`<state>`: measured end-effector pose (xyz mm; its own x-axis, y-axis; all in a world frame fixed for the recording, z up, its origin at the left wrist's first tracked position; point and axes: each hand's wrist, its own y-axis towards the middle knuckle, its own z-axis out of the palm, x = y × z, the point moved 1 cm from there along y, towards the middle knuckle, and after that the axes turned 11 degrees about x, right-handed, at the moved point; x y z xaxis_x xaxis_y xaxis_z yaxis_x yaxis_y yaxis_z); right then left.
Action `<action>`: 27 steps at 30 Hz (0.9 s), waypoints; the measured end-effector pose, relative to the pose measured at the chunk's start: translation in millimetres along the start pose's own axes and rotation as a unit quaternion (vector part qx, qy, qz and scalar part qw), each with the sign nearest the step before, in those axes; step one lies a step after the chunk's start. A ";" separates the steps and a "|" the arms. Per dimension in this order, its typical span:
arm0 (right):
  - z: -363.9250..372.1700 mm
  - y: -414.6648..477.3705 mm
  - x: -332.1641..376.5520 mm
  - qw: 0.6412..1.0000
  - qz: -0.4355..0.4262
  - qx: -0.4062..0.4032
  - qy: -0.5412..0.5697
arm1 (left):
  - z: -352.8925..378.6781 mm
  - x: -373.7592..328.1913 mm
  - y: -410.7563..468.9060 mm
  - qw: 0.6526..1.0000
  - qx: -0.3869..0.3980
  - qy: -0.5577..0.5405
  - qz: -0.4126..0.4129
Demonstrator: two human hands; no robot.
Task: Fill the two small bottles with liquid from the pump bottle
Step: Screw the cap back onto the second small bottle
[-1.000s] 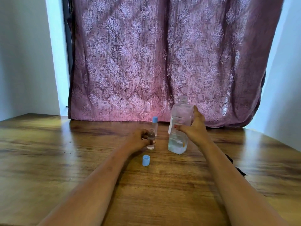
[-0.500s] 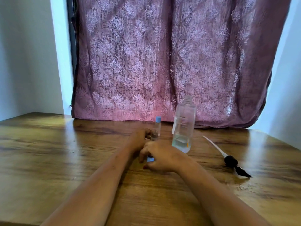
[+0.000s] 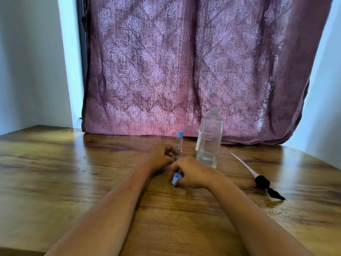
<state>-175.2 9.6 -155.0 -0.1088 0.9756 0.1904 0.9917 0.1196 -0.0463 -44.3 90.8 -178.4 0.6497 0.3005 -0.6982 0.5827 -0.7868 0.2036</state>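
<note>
The tall clear pump bottle [image 3: 209, 137] stands uncapped on the wooden table [image 3: 73, 172], with a little liquid at its bottom. Its black pump head [image 3: 263, 182] with a white tube lies to the right. My left hand [image 3: 160, 157] grips an open small clear bottle [image 3: 176, 152]. Behind it stands a second small bottle [image 3: 179, 139] with a blue cap on. My right hand [image 3: 191, 172] pinches a loose blue cap [image 3: 176, 178] just above the table, in front of the open small bottle.
A mauve patterned curtain [image 3: 184, 71] hangs behind the table's far edge. White walls close in on the left and right. The pump's white tube [image 3: 241, 163] stretches toward the big bottle.
My right hand let go of the big bottle, came down to the blue cap on the table and now lifts it. My left hand stays on the small bottle.
</note>
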 end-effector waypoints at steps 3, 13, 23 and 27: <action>-12.9 -6.5 -6.1 0.996 -0.020 -0.068 0.050 | 1.5 0.4 -0.8 1.000 0.008 -0.021 0.010; -22.3 -6.9 -34.8 0.932 0.011 -0.290 0.217 | 5.6 -11.3 -5.5 0.991 0.090 -0.094 0.022; -17.1 -2.2 -30.5 0.908 -0.002 -0.299 0.294 | 8.4 -9.1 -3.4 0.976 0.124 -0.176 -0.003; -16.9 -2.9 -30.5 0.934 -0.002 -0.238 0.265 | 8.1 -9.7 -5.1 0.976 0.130 -0.175 -0.007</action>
<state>-173.6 -23.5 -144.1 -0.1886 0.7318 0.6549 0.9227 -0.0962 0.3732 -57.6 87.5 -178.2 0.4094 0.1445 -0.9009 0.4173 -0.9077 0.0440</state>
